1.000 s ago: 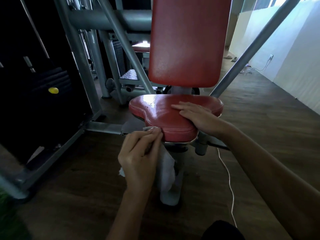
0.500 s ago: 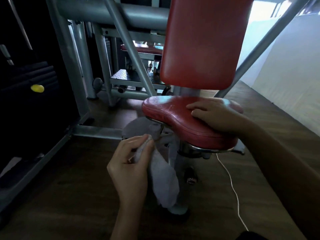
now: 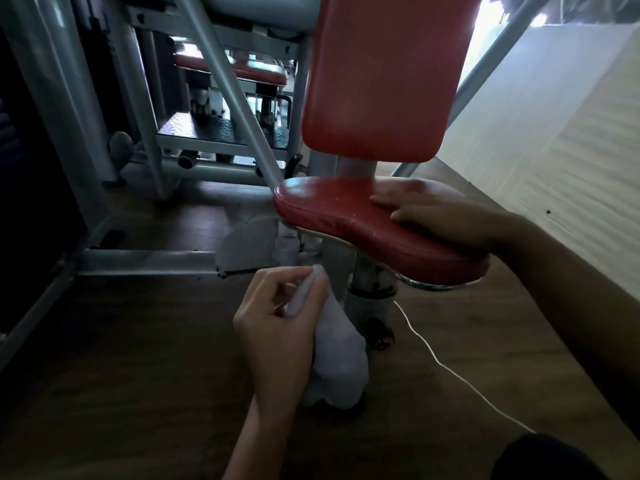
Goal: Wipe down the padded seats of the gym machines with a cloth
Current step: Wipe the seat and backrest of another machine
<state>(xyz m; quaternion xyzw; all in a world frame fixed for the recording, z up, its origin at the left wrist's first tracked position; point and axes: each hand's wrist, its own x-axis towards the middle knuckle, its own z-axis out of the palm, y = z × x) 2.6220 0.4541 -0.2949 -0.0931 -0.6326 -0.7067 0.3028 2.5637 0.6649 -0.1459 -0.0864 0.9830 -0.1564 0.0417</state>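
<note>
Left hand [image 3: 277, 327], pinching the white cloth [image 3: 339, 351], has dropped off the red seat [image 3: 332, 216] to beside its post [image 3: 367, 282]. Right hand [image 3: 433, 209] rests flat, fingers straight, on the seat; wiping appears paused.

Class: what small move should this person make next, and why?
Probably raise the left hand so the white cloth meets the near edge of the red seat pad. The cloth hangs below the pad beside the post, touching no padding, while the right hand rests flat on top.
</note>
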